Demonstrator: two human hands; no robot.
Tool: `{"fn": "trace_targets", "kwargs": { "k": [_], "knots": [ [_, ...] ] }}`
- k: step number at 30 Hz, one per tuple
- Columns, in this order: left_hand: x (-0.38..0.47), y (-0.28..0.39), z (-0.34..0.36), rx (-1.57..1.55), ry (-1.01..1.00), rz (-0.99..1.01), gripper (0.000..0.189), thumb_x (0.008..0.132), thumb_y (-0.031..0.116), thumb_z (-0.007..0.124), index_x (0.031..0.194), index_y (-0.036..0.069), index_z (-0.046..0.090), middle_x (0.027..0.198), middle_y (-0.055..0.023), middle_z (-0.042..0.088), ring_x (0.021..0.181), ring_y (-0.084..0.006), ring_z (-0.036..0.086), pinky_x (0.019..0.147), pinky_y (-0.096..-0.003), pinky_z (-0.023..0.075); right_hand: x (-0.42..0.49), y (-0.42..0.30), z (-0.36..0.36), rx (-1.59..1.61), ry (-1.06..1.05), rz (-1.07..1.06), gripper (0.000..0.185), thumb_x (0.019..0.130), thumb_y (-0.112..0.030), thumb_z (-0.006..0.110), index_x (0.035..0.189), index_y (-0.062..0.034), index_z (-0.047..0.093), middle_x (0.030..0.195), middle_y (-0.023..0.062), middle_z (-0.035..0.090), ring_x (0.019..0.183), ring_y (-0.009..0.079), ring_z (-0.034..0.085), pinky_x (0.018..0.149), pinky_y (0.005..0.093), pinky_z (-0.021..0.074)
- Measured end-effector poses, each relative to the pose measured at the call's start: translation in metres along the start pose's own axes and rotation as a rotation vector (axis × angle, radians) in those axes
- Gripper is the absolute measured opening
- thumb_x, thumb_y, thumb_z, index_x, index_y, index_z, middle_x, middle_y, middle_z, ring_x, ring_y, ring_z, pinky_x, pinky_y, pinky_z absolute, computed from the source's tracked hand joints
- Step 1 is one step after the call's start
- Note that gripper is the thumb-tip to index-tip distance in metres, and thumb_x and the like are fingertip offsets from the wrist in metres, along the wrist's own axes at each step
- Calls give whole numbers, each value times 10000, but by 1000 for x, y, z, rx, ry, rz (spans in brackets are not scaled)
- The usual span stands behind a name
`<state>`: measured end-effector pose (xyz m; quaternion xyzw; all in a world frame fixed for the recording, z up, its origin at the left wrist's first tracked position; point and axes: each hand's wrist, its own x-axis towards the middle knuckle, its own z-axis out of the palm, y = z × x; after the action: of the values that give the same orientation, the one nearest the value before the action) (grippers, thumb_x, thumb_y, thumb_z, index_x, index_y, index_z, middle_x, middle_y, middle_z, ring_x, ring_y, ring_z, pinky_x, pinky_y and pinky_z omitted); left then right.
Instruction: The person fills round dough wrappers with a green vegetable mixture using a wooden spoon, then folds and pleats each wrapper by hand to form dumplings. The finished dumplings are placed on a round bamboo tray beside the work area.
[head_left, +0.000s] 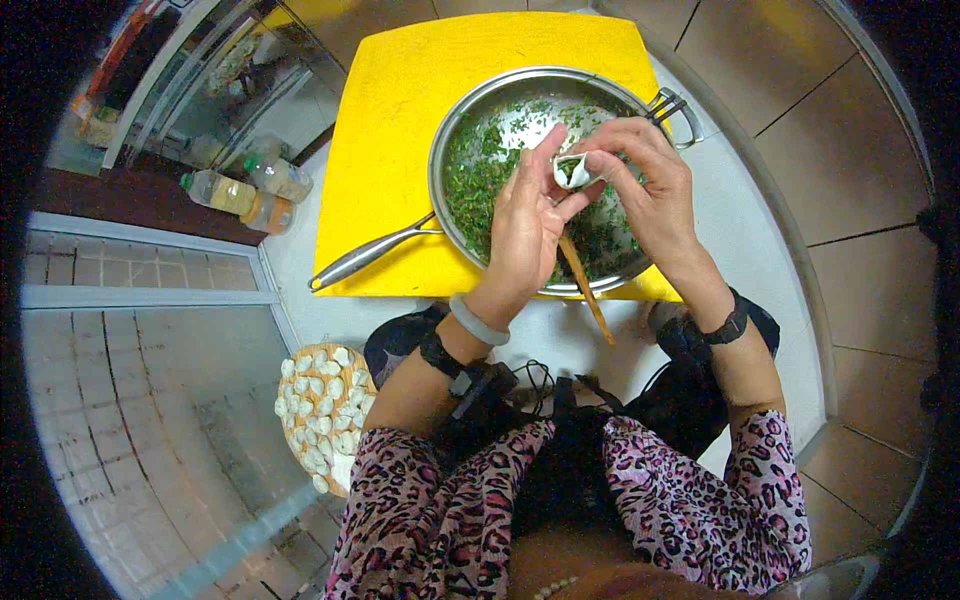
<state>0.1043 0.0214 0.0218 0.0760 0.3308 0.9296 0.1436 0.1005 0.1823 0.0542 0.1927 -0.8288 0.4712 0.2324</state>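
Observation:
Above a wide steel pan of chopped green filling, both my hands hold a small dough wrapper with green filling inside. The wrapper is partly folded, with an opening on its left side. My left hand supports it with the fingers. My right hand pinches its right side between thumb and fingers. A wooden stick or utensil handle leans out over the pan's near rim; its other end is hidden under my hands.
The pan stands on a yellow table, its long handle pointing left. A round board at lower left bears many filled dumplings. Plastic bottles stand by a dark ledge. Glass-panelled doors are at the left.

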Motion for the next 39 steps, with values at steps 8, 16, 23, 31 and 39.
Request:
{"fn": "trace_targets", "kwargs": {
  "k": [8, 16, 23, 31, 39],
  "knots": [
    [-4, -12, 14, 315, 20, 236, 517, 1101, 258, 457, 1557, 32, 364, 1462, -97, 498, 1281, -171, 525, 1071, -334, 457, 8, -13, 1, 47, 62, -2, 118, 931, -77, 703, 1026, -9, 713, 1081, 98, 690, 1018, 197, 655, 887, 304, 515],
    [-9, -1, 12, 553, 28, 331, 387, 1082, 192, 512, 1432, 34, 563, 1343, -68, 626, 1144, -106, 592, 993, -272, 503, 5, -21, -1, -141, 75, -201, 137, 887, -35, 737, 1019, -14, 708, 1065, 112, 688, 968, 225, 681, 833, 316, 547],
    [-8, 4, 13, 696, 57, 416, 334, 1032, 120, 598, 1349, 21, 642, 1261, -89, 694, 1035, -103, 640, 905, -265, 545, 5, -21, -2, -297, 57, -341, 200, 825, 35, 750, 1009, -11, 687, 1045, 110, 680, 960, 262, 682, 810, 326, 560],
    [-5, -1, 3, 652, 116, 348, 236, 1015, 132, 635, 1200, 8, 714, 1089, -48, 726, 936, -86, 646, 812, -255, 550, 0, -31, 2, -22, 76, -88, 155, 943, 9, 664, 1089, -11, 616, 1043, 101, 677, 919, 180, 693, 793, 302, 563],
    [-2, -6, 1, 107, 100, 229, 259, 1088, 222, 490, 1161, 14, 626, 1135, -108, 689, 1018, -189, 673, 894, -368, 566, -4, -32, -1, 188, 130, 31, 206, 1066, -144, 502, 1123, 0, 637, 1088, 132, 685, 1000, 216, 672, 883, 330, 526]
  ]
}}
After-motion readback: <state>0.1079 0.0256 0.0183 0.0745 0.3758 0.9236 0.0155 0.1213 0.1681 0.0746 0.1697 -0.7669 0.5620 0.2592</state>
